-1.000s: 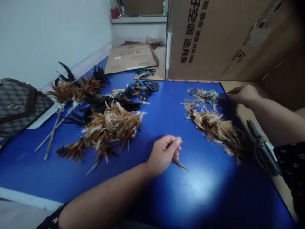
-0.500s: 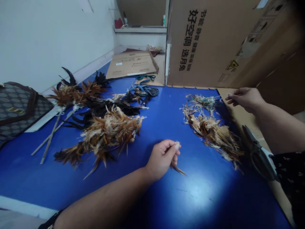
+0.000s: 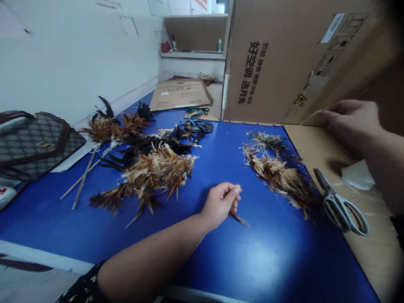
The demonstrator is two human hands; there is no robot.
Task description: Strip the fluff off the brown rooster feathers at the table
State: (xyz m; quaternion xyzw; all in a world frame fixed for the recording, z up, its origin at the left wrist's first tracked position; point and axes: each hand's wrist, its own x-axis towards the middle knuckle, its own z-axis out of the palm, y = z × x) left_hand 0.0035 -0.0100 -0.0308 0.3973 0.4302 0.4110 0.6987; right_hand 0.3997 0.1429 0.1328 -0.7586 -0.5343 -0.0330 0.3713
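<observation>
Left hand pinches partly hidden feather; blurred right hand pinches indistinct pale strand; blue tabletop ends between them.

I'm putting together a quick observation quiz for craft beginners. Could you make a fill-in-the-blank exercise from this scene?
1. The left hand pinches brown plumage between its ____ and fingers.
2. The feather piles lie on a table coloured ____.
3. The scissors lie on the same side as the ____ hand.
4. The yellow warning sign on the upright cardboard box is shaped like a ____.

Missing words: thumb; blue; right; triangle.
</observation>
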